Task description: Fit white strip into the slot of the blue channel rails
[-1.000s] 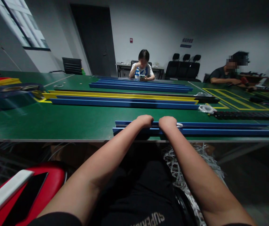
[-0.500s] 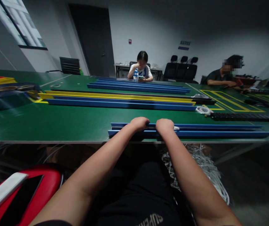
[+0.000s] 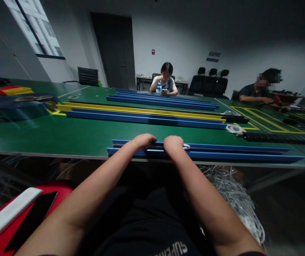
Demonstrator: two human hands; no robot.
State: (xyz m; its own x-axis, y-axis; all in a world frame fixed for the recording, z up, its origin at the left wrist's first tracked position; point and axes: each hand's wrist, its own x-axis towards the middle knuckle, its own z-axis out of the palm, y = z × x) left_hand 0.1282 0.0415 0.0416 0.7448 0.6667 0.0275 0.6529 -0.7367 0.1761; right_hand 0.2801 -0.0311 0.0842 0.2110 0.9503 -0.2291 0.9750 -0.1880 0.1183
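A long blue channel-shaped strip (image 3: pixel 235 155) lies along the near edge of the green table, with raised walls on both sides. Over its left part, my left hand (image 3: pixel 145 142) is closed, fingers curled down into the channel; what they grip is hidden. Close beside it on the right, my right hand (image 3: pixel 173 143) is also closed. A small white ring-shaped roll (image 3: pixel 186 146) sticks out from the right side of that hand. Inside the channel, the fingertips of both hands are out of sight.
Farther back lie yellow strips (image 3: pixel 141 111), more blue strips (image 3: pixel 163 101) and a clear-wrapped white coil (image 3: pixel 234 129). A dark wrapped roll (image 3: pixel 19 106) stands left. Two people sit across the table. A red stool (image 3: pixel 58 188) holds a white object. Pale strands (image 3: pixel 237 199) hang below right.
Both hands and the blue strip under them have shifted left along the table edge. The white roll has moved with my right hand. The camera view has tilted slightly.
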